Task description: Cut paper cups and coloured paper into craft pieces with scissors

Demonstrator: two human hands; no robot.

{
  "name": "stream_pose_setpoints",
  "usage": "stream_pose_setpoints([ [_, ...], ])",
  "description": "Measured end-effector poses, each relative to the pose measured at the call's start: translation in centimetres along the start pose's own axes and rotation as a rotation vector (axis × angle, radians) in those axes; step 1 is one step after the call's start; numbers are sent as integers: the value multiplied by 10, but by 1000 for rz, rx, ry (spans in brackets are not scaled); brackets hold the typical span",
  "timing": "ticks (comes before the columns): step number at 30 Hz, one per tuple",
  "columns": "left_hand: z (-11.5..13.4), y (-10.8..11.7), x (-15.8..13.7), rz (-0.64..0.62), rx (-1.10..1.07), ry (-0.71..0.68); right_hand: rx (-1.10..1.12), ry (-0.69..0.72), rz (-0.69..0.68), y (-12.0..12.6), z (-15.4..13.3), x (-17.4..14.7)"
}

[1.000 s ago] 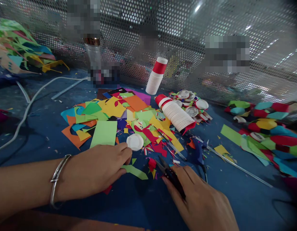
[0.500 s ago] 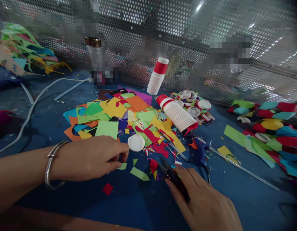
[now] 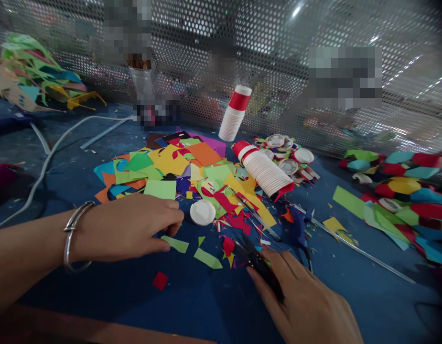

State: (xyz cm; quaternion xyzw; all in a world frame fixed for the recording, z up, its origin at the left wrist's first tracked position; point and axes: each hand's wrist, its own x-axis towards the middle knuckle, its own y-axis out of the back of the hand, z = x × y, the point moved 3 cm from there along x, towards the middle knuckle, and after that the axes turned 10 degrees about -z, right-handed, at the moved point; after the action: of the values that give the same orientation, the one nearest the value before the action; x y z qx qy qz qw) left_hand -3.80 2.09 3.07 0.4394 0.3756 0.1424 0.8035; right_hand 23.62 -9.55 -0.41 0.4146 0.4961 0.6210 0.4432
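Observation:
My right hand (image 3: 303, 298) is wrapped round a pair of small black snips (image 3: 260, 267), whose blades point away to the upper left and stand slightly apart. Just left of the blade tips lies a crumpled red paper scrap (image 3: 228, 246). My left hand (image 3: 142, 224), with a silver bangle on its wrist, hovers low over the table, thumb and bent fingers apart and nothing seen between them. Its thumb tip is close to a light green paper strip (image 3: 177, 244). Right of its fingers sits a white paper cup base (image 3: 202, 212). A second green strip (image 3: 208, 258) lies between both hands.
Coloured paper offcuts (image 3: 170, 160) are heaped beyond my hands. One stack of paper cups (image 3: 233, 114) stands; another stack (image 3: 265, 169) lies on its side. A blue glue gun (image 3: 297, 229) and a clear glue stick (image 3: 364, 253) are at right. A perforated metal panel (image 3: 271, 62) closes off the back.
My left hand has drawn back a little to the left, its thumb and fingers spreading, and more of the green strip shows. My right hand with the snips has barely moved.

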Motion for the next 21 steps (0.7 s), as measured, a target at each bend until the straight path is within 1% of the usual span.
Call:
stream_pose_setpoints([
  [6, 4, -2, 1, -1, -30, -144, 31, 5, -16, 2, 2, 1],
  [9, 8, 0, 3, 37, -68, -225, 41, -15, 14, 6, 9, 4],
  [13, 17, 1, 3, 181, -83, -350, 20, -39, 23, 11, 26, 21],
  [15, 26, -2, 1, 263, -47, -442, 14, -70, -8, 13, 32, 35],
  [17, 38, -10, -3, 368, 4, -522, -21, -94, -60, 14, 34, 50],
  [19, 53, -19, -7, 530, 118, -562, -55, -103, -123, 12, 32, 63],
  [20, 61, -26, -9, 548, 175, -615, -68, -103, -153, 11, 30, 69],
  [21, 67, -32, -10, 584, 186, -642, -75, -104, -176, 9, 29, 74],
])
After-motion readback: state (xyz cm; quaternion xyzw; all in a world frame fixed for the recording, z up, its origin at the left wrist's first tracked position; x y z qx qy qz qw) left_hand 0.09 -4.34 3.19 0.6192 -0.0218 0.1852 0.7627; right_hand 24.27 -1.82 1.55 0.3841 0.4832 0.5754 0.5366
